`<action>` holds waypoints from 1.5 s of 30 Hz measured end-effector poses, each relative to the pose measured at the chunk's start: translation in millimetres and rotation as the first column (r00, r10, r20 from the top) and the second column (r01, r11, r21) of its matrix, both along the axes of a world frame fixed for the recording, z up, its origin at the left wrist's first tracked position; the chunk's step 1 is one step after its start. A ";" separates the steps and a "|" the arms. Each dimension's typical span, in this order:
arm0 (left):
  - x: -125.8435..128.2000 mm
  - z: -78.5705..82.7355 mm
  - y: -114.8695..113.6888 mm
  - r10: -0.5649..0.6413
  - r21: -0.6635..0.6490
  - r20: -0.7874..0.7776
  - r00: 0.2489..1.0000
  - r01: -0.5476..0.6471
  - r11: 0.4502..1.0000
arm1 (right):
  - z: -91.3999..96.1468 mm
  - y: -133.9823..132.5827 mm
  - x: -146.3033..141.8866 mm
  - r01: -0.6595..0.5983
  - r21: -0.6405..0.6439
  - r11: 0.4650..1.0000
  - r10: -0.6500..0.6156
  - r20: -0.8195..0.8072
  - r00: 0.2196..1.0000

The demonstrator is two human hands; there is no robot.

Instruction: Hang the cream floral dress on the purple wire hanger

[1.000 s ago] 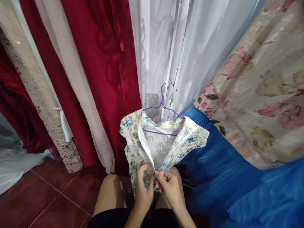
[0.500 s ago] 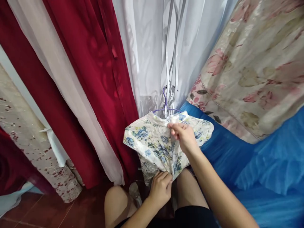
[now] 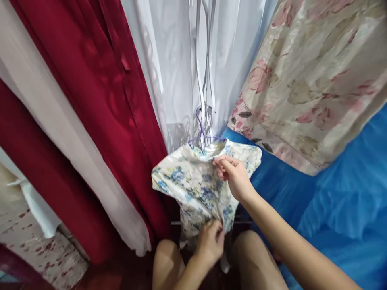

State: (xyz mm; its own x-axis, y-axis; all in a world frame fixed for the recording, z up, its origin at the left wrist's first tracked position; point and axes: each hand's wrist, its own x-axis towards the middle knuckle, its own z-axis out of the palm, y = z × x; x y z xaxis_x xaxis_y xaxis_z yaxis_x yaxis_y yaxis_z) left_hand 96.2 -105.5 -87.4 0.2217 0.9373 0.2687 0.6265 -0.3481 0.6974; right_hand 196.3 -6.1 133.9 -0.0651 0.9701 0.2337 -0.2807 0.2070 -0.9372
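Note:
A small white garment with blue flowers (image 3: 193, 185) hangs on a purple hanger (image 3: 200, 125) in front of me, above my bare knees. My right hand (image 3: 232, 175) pinches the fabric near the garment's collar, just under the hanger's hook. My left hand (image 3: 211, 241) is closed on the garment's lower edge and holds it taut. The hanger's hook rests among white ribbons (image 3: 205, 72) that fall from above.
Red curtains (image 3: 99, 100) and a pale sheer panel (image 3: 60, 133) hang at the left. A white sheer curtain (image 3: 169, 60) is behind the garment. Floral beige fabric (image 3: 311, 76) and blue tulle (image 3: 332, 201) fill the right side.
A second ago both hands worked together at the garment's open front near the bottom. My right hand has since risen to the collar, the front is closed, and the view has shifted to the right.

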 end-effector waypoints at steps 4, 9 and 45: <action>34.8 -36.0 -17.2 -0.216 -0.082 -0.153 0.964 0.205 0.975 | -13.4 5.1 -2.8 -0.037 0.001 0.999 0.037 -0.004 0.999; 12.2 3.4 -6.5 -0.141 -0.017 -0.187 0.972 0.140 0.990 | -15.4 -8.3 8.2 -0.041 0.076 0.996 0.038 0.038 0.999; 7.1 38.2 -33.1 0.037 -0.002 0.107 0.994 -0.037 0.999 | 17.1 11.9 8.8 0.128 0.443 0.887 -0.455 0.796 0.398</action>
State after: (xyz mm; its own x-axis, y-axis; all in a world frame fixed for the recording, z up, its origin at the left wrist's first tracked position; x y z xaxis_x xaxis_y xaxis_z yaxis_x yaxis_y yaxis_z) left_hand 103.3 -138.6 -49.3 0.1566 0.9443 0.2893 0.5611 -0.3261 0.7608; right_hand 205.1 5.8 151.0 -0.1141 0.8730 0.4742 0.7662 0.3812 -0.5174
